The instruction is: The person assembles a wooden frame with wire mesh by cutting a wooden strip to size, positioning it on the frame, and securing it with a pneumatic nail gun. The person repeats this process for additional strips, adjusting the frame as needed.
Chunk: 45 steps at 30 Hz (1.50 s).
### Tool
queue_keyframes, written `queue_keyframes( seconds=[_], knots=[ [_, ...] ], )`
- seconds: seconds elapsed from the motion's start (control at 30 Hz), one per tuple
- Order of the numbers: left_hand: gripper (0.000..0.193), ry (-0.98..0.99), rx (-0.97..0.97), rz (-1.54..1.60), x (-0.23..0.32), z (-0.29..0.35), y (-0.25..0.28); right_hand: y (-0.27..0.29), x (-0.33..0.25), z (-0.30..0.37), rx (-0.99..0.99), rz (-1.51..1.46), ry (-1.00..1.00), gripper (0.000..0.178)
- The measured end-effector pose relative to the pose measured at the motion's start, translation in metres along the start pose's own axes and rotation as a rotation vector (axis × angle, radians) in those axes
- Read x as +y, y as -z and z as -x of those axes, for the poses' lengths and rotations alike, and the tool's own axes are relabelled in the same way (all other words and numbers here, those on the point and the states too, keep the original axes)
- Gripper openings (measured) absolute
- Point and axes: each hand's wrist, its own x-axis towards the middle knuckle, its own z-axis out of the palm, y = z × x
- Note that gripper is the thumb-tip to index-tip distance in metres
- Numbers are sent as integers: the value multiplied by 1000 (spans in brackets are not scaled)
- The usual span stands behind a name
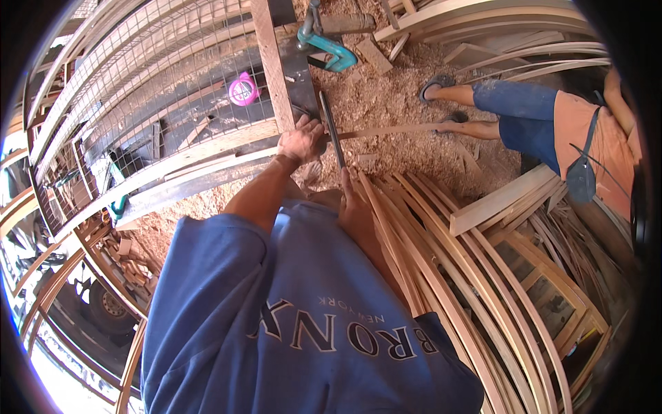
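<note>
My left hand [301, 140] is closed over the corner of a wooden frame [276, 76] lined with wire mesh. The frame lies on a dark-topped bench [298, 79]. In my right hand [353, 205], low and in front of my body, is a long, narrow, dark tool [331, 127]. It points away from me, past the bench's right edge and close to my left hand. Its exact kind does not show. A round pink tape measure [243, 90] lies among the mesh, left of the frame's end strip.
A teal clamp [334, 52] grips the bench's far end; another teal clamp [118, 203] is at the left. Curved wooden strips [441, 241] lean close on my right. Wood shavings [393, 90] cover the floor. Another person [531, 110] is at the right.
</note>
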Motion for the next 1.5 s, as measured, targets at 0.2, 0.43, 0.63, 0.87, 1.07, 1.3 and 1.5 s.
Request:
queue_keyframes(
  seconds=[0.2, 0.43, 0.63, 0.87, 1.07, 1.3, 1.5],
  knots=[
    [34, -51, -40, -38, 2, -4, 8, 63, -63, 10, -286, 43, -317, 73],
    [34, -17, -137, 69, -7, 11, -15, 85, -111, -16, -357, 91, -361, 77],
    [38, 73, -85, 403, -27, 0, -32, 77, -108, -41, -440, 97, -472, 76],
    [35, -57, -134, -74, -1, -3, -3, 70, -80, 26, 240, 236, 88, 67],
    [29, -62, -48, -48, 5, 4, -5, 75, -79, -18, -362, 21, -417, 73],
    [31, -84, 50, -213, -7, -13, -2, 39, -2, 17, -86, -124, -325, 81],
    [26, -73, -115, -37, 16, -9, 14, 6, 126, 84, 34, -219, -862, 49]
  ],
)
